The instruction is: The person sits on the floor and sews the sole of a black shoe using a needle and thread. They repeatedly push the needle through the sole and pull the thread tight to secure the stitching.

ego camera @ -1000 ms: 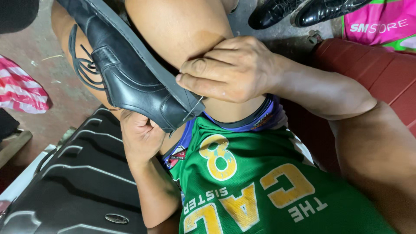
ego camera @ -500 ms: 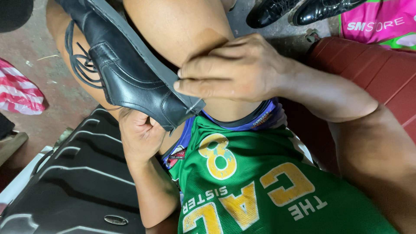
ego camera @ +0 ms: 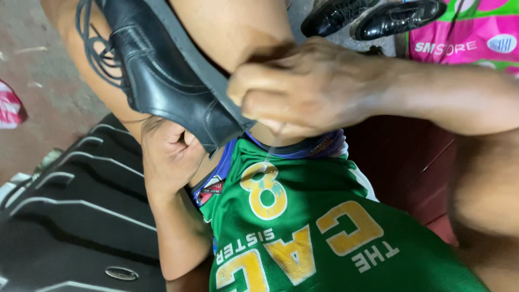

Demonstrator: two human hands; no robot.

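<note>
**On the lap: a black shoe worked at the toe**

At nine o'clock lies a black ribbed plastic cover (ego camera: 70, 216), beside the concrete floor (ego camera: 38, 70). Toward ten o'clock the left hand (ego camera: 168, 154) is curled shut under the black leather dress shoe (ego camera: 162, 75), propping its toe from below; its laces (ego camera: 92, 48) hang loose at eleven. The shoe rests tilted across the bare thigh, sole edge up, above the green jersey (ego camera: 303, 238). At one o'clock the right hand (ego camera: 308, 89), blurred, is closed at the toe's sole edge; a thin pale thread (ego camera: 277, 138) seems to run down from it. Compared with a second ago, this hand has lifted and slid slightly rightward, suggesting a stitch being drawn tight. A pair of black shoes (ego camera: 373, 19) sits at twelve, a pink bag (ego camera: 465, 32) at two.
</note>
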